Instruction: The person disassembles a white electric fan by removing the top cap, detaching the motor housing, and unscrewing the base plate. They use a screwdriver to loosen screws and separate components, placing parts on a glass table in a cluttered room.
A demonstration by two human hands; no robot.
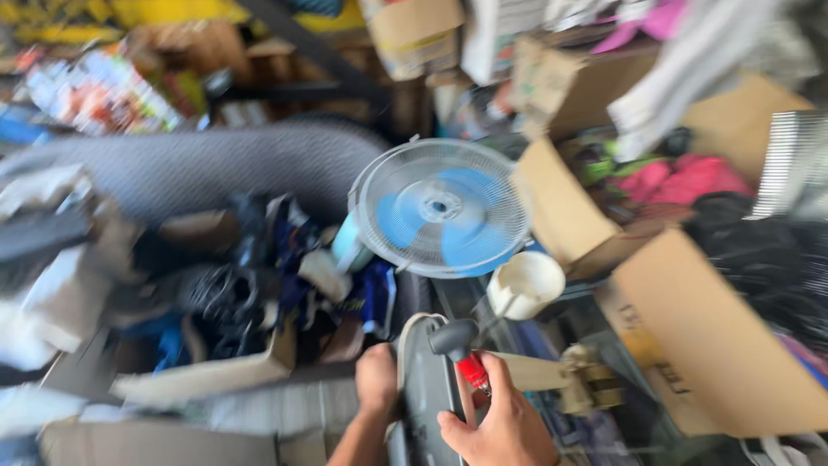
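Low in the frame, the right hand (504, 427) gripped a red-handled tool (463, 352) for working while the left hand (377, 380) clasped the grey housing (429, 388), steadying it below the blue-bladed fan (442, 207).

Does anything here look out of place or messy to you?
Yes. The fan lies tipped back among heaped clutter instead of standing upright, and the open cardboard box to its right spills clothes. The right hand holds a red-handled tool; the left hand grips a grey panel.
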